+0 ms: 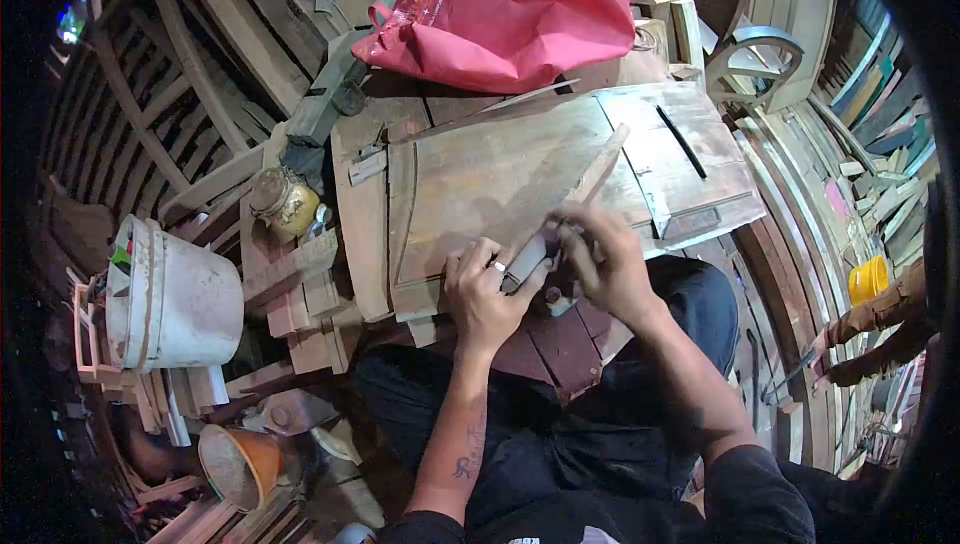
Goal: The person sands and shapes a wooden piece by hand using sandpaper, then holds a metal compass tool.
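Observation:
My left hand (484, 289), with a ring on one finger, is closed with thumb and fingers round the near end of a narrow wooden strip (598, 168). The strip slants up and right over a wooden panel (470, 184). A small pale grey, block-like piece (527, 260) shows between my hands; its kind is unclear. My right hand (606, 262) is beside it with curled fingers, somewhat blurred, and what they grip is hidden. Just below the hands, a small bottle-like object (558, 300) stands between my knees.
A red bag (510, 29) lies behind the panel. At left are a glass jar (284, 204), a white bucket (190, 294) and an orange container (262, 459). Stacked boards (790, 214) line the right, near a yellow container (868, 281) and another person's limbs (880, 329).

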`<state>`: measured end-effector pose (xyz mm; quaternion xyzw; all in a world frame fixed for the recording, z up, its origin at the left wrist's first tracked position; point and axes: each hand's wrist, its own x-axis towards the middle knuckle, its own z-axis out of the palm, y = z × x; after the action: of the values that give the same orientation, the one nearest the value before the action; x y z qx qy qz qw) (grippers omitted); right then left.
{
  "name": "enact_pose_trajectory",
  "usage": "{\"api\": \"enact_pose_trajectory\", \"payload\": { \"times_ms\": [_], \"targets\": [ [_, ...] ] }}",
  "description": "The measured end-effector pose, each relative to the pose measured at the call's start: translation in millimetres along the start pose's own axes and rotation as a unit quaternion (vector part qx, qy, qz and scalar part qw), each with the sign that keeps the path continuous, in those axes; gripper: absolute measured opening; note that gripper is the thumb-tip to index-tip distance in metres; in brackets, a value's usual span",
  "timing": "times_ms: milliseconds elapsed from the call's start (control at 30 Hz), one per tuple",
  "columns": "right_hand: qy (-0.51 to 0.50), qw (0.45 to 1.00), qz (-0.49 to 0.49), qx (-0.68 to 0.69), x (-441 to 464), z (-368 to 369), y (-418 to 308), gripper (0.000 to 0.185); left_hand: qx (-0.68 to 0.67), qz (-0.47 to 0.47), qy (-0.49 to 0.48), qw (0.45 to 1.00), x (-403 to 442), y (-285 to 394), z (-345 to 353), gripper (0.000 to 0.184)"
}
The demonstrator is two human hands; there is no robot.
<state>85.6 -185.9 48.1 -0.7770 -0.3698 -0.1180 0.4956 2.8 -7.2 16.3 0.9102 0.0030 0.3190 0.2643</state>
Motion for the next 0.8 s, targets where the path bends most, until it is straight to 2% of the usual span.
{"api": "enact_pose_trajectory", "payload": {
  "times_ms": [33,100,167,200,367,433,500,600,667,800],
  "targets": [
    [0.019,0.997,0.057,0.042,0,3,10,0.025,-0.001,0.001,0.003,1.000,0,0,0,0.043],
    [0.047,0.997,0.054,0.026,0,5,13,0.025,-0.004,-0.018,-0.010,1.000,0,3,0,0.044],
    [0.029,0.998,0.034,0.045,-6,8,2,0.027,-0.005,-0.009,0.000,1.000,1,3,0,0.043],
    [-0.014,0.997,0.055,0.055,-12,8,-2,0.028,-0.003,-0.003,0.007,1.000,0,2,-1,0.042],
    [-0.031,0.997,0.032,0.059,-5,7,0,0.026,0.000,0.007,0.006,1.000,-1,2,-1,0.042],
    [0.011,0.989,0.113,0.093,1,8,6,0.024,-0.002,-0.006,0.000,1.000,1,5,-1,0.042],
    [0.030,0.993,0.098,0.060,-1,8,5,0.021,-0.002,-0.005,0.002,1.000,1,5,-1,0.041],
    [0.044,0.985,0.120,0.112,-10,12,-3,0.020,-0.008,-0.004,0.002,1.000,-2,1,0,0.041],
    [-0.036,0.970,0.164,0.178,-12,7,-15,0.019,-0.016,-0.002,0.003,1.000,-2,-2,2,0.040],
    [0.014,0.972,0.184,0.149,-9,7,0,0.020,-0.014,-0.013,0.003,1.000,-1,1,0,0.039]
  ]
}}
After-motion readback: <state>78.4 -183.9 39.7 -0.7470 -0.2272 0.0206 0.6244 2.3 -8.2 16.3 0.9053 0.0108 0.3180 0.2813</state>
